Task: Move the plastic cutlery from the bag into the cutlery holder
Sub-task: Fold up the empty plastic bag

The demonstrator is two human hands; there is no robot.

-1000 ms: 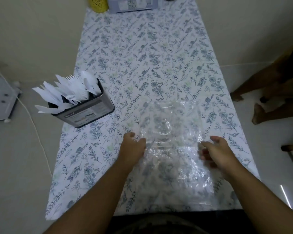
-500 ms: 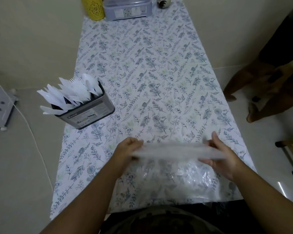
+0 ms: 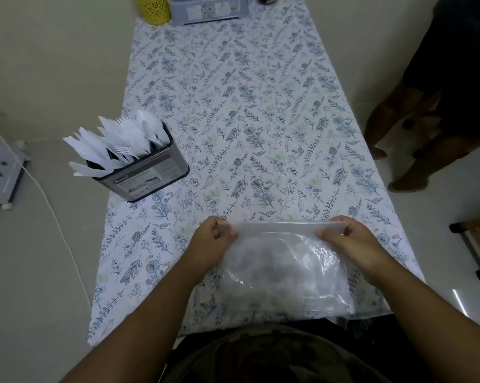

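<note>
L hand (image 3: pixel 214 239) & R hand (image 3: pixel 349 241) pinch clear bag's (image 3: pixel 285 266) folded top edge; "Kassa"-labelled cutlery holder (image 3: pixel 147 175) w/ white plastic cutlery (image 3: pixel 117 142) nearby.

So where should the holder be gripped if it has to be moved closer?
Grip the holder low on its bare side walls, coming from the near right, the table side. Its top is crowded with cutlery fanning out up and leftward, so a grasp from above looks blocked. Both hands, left and right, are pinching the bag.
</note>
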